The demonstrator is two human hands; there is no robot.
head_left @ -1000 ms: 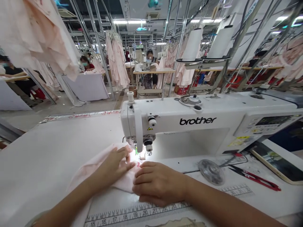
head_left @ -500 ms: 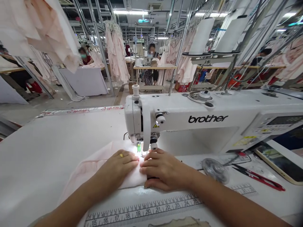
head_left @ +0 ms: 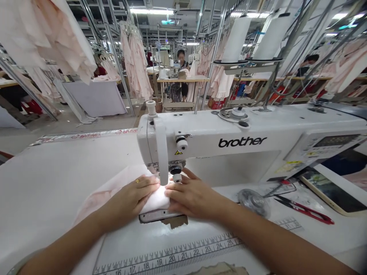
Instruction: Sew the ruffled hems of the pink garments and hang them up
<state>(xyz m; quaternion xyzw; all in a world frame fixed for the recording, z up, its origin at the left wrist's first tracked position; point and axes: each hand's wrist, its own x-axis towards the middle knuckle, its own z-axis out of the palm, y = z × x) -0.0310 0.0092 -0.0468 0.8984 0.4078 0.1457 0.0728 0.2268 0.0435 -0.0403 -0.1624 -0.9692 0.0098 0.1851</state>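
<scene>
Pale pink fabric [head_left: 156, 200] lies under the lit needle area of a white sewing machine [head_left: 200, 133]. My left hand [head_left: 133, 194], with a ring on one finger, rests flat on the cloth left of the needle, fingers stretched toward it. To the right of the needle, my right hand [head_left: 195, 196] presses on the fabric with its fingers extended, some of them partly behind a white knob. The needle and presser foot are hidden behind the machine's white strip. In front of the cloth a metal plate [head_left: 153, 216] shows.
Right of my hands lie a clear round bobbin-like disc [head_left: 254, 202], red-handled thread snips [head_left: 306, 210] and a phone [head_left: 334, 191]. A printed ruler [head_left: 172, 256] runs along the front. Thread cones [head_left: 236, 40] stand behind the machine. A co-worker [head_left: 180, 68] sits farther back.
The fabric has moved away from me under the machine, baring the metal plate in front. Both hands have gone forward with it. The view has shifted slightly to the right.
</scene>
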